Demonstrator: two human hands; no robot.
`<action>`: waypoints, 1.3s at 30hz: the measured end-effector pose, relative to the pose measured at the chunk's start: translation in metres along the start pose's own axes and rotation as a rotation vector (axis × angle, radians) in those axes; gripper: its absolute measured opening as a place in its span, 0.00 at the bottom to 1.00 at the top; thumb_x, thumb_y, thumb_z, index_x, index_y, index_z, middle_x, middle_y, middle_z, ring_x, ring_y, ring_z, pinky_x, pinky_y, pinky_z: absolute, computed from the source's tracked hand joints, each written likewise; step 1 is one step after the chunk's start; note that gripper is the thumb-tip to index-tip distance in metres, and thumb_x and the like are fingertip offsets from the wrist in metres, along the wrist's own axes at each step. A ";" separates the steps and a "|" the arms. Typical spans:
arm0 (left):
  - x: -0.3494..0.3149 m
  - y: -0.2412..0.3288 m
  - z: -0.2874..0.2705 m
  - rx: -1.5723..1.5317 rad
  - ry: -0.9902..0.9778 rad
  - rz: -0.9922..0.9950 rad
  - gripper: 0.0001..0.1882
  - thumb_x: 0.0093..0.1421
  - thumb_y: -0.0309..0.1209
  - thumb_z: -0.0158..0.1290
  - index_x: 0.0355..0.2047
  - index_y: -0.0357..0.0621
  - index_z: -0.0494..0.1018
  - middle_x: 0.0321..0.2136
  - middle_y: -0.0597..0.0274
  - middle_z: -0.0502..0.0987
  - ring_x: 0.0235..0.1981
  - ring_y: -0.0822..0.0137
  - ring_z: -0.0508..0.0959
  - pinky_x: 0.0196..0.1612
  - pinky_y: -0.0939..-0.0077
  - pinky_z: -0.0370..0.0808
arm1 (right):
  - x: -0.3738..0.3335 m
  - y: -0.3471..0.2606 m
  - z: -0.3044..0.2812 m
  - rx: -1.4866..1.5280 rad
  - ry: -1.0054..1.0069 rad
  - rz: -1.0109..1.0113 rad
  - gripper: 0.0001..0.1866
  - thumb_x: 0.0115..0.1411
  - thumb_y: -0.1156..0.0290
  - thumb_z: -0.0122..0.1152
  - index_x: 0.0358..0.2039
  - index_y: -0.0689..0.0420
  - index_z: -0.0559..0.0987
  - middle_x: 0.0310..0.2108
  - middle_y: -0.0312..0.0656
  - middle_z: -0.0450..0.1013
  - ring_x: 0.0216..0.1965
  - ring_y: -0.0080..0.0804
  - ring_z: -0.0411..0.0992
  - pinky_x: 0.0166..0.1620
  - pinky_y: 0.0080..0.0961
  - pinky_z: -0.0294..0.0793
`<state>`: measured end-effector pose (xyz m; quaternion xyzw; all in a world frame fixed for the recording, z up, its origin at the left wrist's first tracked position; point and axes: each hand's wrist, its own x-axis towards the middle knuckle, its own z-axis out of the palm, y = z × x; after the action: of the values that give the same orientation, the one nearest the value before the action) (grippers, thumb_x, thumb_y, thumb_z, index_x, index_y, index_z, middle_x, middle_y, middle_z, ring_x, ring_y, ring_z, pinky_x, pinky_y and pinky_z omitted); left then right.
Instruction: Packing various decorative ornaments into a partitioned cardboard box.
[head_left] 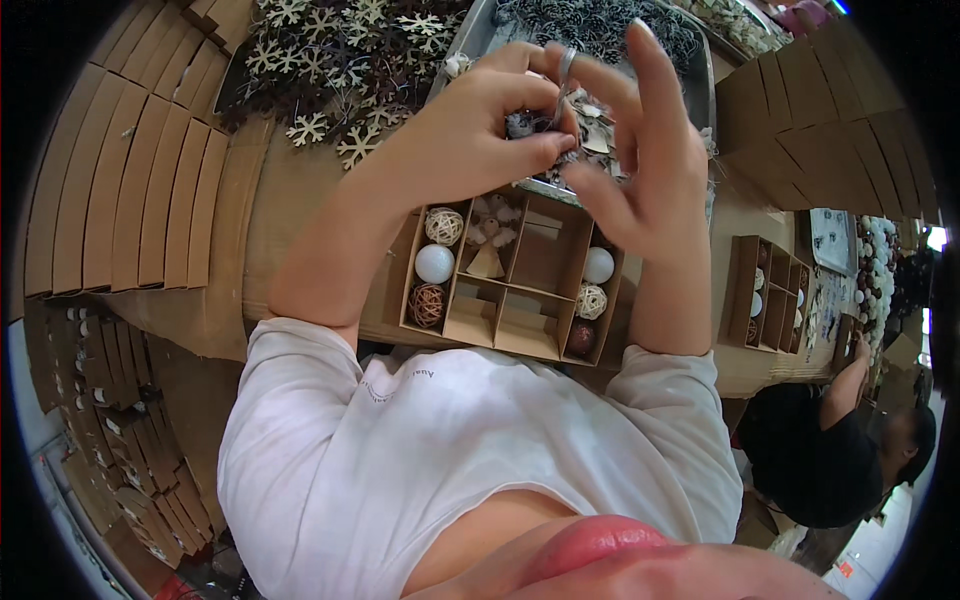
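Observation:
My left hand [500, 125] is closed, pinching a small frosted pinecone [520, 124] between thumb and fingers. A thin silvery band [566, 75] runs up from beside the pinecone to the fingers of my right hand [650, 150]. That hand has its fingers spread and its thumb apart; whether it grips the band is unclear. Both hands are above the near edge of a metal tray [702, 75] with frosted pinecones [600, 35] and pale flakes. Below them is a divided cardboard box [510, 345] holding white, woven and brown balls [427, 305] and angel figures [487, 250].
Wooden snowflakes [375, 40] are heaped at the far left. Stacked cardboard boxes [120, 190] rise at the left, with more [810, 110] at the right. Another divided box [770, 295] lies further right, near a person in black [810, 450] working at the table.

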<state>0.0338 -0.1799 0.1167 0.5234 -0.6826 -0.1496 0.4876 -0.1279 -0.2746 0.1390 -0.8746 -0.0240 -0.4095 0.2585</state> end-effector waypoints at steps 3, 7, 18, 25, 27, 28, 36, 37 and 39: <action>0.001 0.011 -0.010 0.315 0.104 0.036 0.10 0.46 0.31 0.59 0.28 0.38 0.76 0.44 0.55 0.68 0.52 0.55 0.66 0.55 0.60 0.62 | 0.004 0.018 0.000 -0.423 -0.030 -0.110 0.38 0.53 0.64 0.61 0.61 0.62 0.57 0.38 0.39 0.77 0.26 0.27 0.72 0.36 0.25 0.67; 0.005 0.024 -0.029 0.454 0.076 0.236 0.05 0.43 0.26 0.59 0.23 0.42 0.76 0.37 0.53 0.70 0.48 0.48 0.67 0.56 0.51 0.61 | 0.003 0.000 0.000 -0.425 -0.083 -0.123 0.28 0.47 0.70 0.63 0.51 0.58 0.72 0.23 0.33 0.76 0.31 0.30 0.72 0.54 0.38 0.61; -0.005 -0.001 -0.009 -0.755 -0.115 -0.166 0.07 0.49 0.18 0.54 0.31 0.38 0.75 0.41 0.63 0.70 0.44 0.69 0.72 0.49 0.74 0.68 | 0.001 -0.017 -0.001 -0.150 0.030 -0.212 0.29 0.59 0.67 0.50 0.60 0.62 0.56 0.38 0.45 0.76 0.51 0.42 0.64 0.52 0.36 0.50; -0.024 0.042 -0.019 0.909 0.199 0.115 0.09 0.43 0.23 0.58 0.28 0.43 0.76 0.40 0.63 0.71 0.46 0.60 0.72 0.49 0.65 0.68 | -0.001 -0.011 0.015 -0.574 0.079 -0.161 0.21 0.54 0.71 0.55 0.50 0.57 0.67 0.34 0.35 0.77 0.48 0.40 0.66 0.60 0.47 0.46; -0.052 0.049 -0.007 0.952 0.186 0.158 0.08 0.41 0.25 0.58 0.25 0.47 0.75 0.38 0.65 0.71 0.48 0.59 0.71 0.50 0.57 0.66 | -0.008 -0.023 0.014 -0.372 -0.095 -0.040 0.15 0.50 0.73 0.57 0.40 0.56 0.71 0.27 0.36 0.74 0.36 0.38 0.69 0.57 0.44 0.57; -0.068 0.054 -0.004 0.974 0.180 0.184 0.07 0.42 0.25 0.58 0.24 0.48 0.75 0.37 0.65 0.71 0.49 0.60 0.71 0.50 0.57 0.66 | -0.012 -0.033 0.015 -0.254 -0.187 0.059 0.11 0.49 0.74 0.57 0.35 0.55 0.72 0.24 0.36 0.73 0.34 0.37 0.70 0.57 0.45 0.58; -0.158 0.067 0.047 0.860 -0.074 0.149 0.08 0.47 0.29 0.56 0.30 0.49 0.74 0.38 0.64 0.71 0.47 0.61 0.72 0.52 0.45 0.63 | -0.079 -0.039 0.041 0.085 -0.770 0.100 0.04 0.42 0.71 0.59 0.22 0.56 0.76 0.21 0.38 0.71 0.33 0.38 0.68 0.55 0.42 0.62; -0.161 0.065 0.051 0.800 -0.041 0.090 0.11 0.47 0.29 0.57 0.33 0.49 0.73 0.40 0.63 0.71 0.47 0.61 0.72 0.53 0.45 0.63 | -0.082 -0.039 0.043 0.063 -0.752 0.111 0.05 0.42 0.70 0.60 0.21 0.56 0.76 0.20 0.38 0.71 0.33 0.38 0.68 0.55 0.42 0.62; -0.163 0.064 0.056 0.675 0.023 -0.023 0.17 0.46 0.30 0.58 0.38 0.50 0.71 0.42 0.61 0.71 0.47 0.60 0.72 0.53 0.45 0.63 | -0.085 -0.040 0.047 0.016 -0.715 0.135 0.07 0.40 0.68 0.61 0.20 0.56 0.77 0.19 0.38 0.71 0.33 0.37 0.68 0.55 0.42 0.62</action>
<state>-0.0524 -0.0309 0.0526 0.6647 -0.6820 0.0851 0.2929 -0.1608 -0.2031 0.0694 -0.9600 -0.0585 -0.0598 0.2672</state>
